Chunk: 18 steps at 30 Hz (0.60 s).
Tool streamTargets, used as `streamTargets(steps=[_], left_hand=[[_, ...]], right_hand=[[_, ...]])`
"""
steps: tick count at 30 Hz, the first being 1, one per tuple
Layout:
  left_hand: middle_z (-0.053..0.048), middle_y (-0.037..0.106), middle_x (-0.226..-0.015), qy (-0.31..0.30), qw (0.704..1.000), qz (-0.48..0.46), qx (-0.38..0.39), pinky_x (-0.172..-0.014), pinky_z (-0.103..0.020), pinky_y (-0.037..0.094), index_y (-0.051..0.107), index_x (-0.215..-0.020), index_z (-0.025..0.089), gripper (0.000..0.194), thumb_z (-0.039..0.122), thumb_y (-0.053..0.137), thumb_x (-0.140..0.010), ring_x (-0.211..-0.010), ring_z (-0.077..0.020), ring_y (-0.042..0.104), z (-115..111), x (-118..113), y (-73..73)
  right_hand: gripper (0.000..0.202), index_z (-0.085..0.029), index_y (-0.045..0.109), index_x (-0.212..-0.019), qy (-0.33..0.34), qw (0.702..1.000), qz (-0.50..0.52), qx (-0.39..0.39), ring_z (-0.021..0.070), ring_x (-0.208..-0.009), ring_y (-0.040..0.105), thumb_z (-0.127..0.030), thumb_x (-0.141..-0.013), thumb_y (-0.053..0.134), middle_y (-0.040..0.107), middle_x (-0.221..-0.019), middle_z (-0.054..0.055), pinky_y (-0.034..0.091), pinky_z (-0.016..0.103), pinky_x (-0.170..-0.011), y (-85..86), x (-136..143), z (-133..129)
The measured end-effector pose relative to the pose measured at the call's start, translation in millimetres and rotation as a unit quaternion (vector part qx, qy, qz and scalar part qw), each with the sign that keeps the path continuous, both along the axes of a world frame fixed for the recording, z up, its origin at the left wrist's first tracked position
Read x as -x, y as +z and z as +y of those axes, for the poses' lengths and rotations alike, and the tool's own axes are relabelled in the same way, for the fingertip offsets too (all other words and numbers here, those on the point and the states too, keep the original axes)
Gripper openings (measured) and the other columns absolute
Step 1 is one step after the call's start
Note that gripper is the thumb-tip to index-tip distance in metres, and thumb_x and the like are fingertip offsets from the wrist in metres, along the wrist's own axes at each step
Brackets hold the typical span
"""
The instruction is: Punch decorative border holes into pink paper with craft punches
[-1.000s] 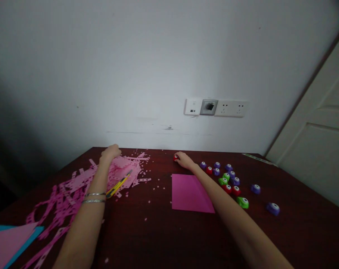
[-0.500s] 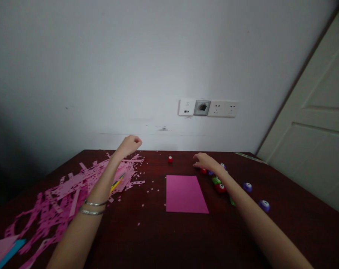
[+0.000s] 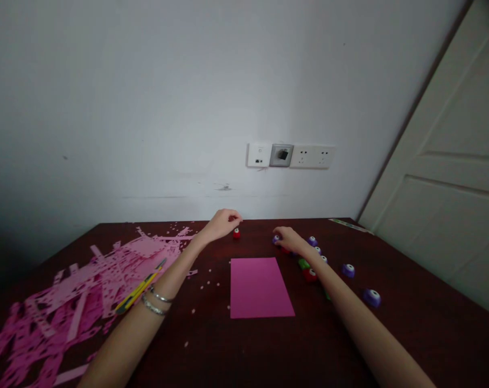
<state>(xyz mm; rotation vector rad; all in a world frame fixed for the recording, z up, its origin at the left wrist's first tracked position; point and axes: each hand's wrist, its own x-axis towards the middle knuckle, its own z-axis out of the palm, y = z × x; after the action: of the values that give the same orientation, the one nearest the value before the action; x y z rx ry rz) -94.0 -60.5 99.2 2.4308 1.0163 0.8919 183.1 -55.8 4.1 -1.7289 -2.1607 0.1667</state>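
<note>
My left hand point(image 3: 225, 223) is raised over the back of the table, thumb and fingertips curled into a loop. What it holds, if anything, I cannot make out. Just below its fingertips stands a small red craft punch point(image 3: 236, 233) with a white button. My right hand point(image 3: 291, 238) has its fingers closed around a purple craft punch point(image 3: 276, 240) on the tabletop. Beneath and beside that hand are more punches, among them a green one point(image 3: 304, 263) and a red one point(image 3: 309, 275), partly covered by the wrist. A pink paper sheet point(image 3: 260, 288) lies flat between my arms.
Pink punched paper strips point(image 3: 107, 280) pile up on the left, with a yellow utility knife point(image 3: 141, 288) on them. Tiny paper cutouts point(image 3: 193, 311) are scattered nearby. Two purple punches point(image 3: 348, 270) lie right of my forearm. Wall sockets point(image 3: 312, 157) sit above the table's back edge.
My left hand has moved right and down, from above the scraps to the lone red punch. My right fingers now show a purple punch at their tips. The view has shifted slightly.
</note>
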Motion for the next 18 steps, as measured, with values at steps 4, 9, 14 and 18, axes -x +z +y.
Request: streamTargets(steps=[4,9,14,18], left_hand=[[-0.005,0.068,-0.081,-0.002,1.0,-0.026,0.006,-0.076,-0.027,0.043,0.066,-0.078,0.015,0.019,0.023,0.049,-0.076,-0.078,-0.0144,0.06,2,-3,-4.2],[-0.003,0.067,-0.079,-0.022,0.997,-0.078,0.009,-0.071,-0.025,0.044,0.065,-0.078,0.015,0.017,0.024,0.051,-0.076,-0.074,-0.013,0.058,-7,-12,-3.5],[-0.004,0.065,-0.079,-0.039,0.994,-0.104,0.017,-0.068,-0.025,0.044,0.064,-0.079,0.015,0.016,0.024,0.052,-0.076,-0.071,-0.0119,0.056,-21,-23,-2.5],[-0.004,0.065,-0.081,-0.043,0.995,-0.094,0.01,-0.069,-0.025,0.044,0.064,-0.078,0.015,0.015,0.022,0.051,-0.077,-0.073,-0.0123,0.056,-28,-26,2.7]], right_hand=[[0.035,-0.015,0.061,-0.101,0.011,0.982,0.188,0.016,0.0212,-0.088,0.06,-0.012,-0.066,0.065,0.065,-0.094,0.009,0.045,0.033,-0.082,13.1,1,-4],[0.042,-0.019,0.055,-0.113,0.112,0.822,0.542,0.135,0.0162,-0.09,0.061,-0.026,-0.073,0.065,0.065,-0.099,0.007,0.047,0.031,-0.083,42.8,15,-25],[0.046,-0.018,0.052,-0.119,0.159,0.758,0.607,0.18,0.0167,-0.101,0.058,-0.027,-0.076,0.062,0.06,-0.113,0.01,0.045,0.028,-0.088,54.8,28,-42],[0.048,-0.017,0.049,-0.122,0.153,0.773,0.59,0.179,0.0166,-0.099,0.059,-0.026,-0.076,0.061,0.059,-0.115,0.011,0.046,0.029,-0.088,50.6,34,-40]])
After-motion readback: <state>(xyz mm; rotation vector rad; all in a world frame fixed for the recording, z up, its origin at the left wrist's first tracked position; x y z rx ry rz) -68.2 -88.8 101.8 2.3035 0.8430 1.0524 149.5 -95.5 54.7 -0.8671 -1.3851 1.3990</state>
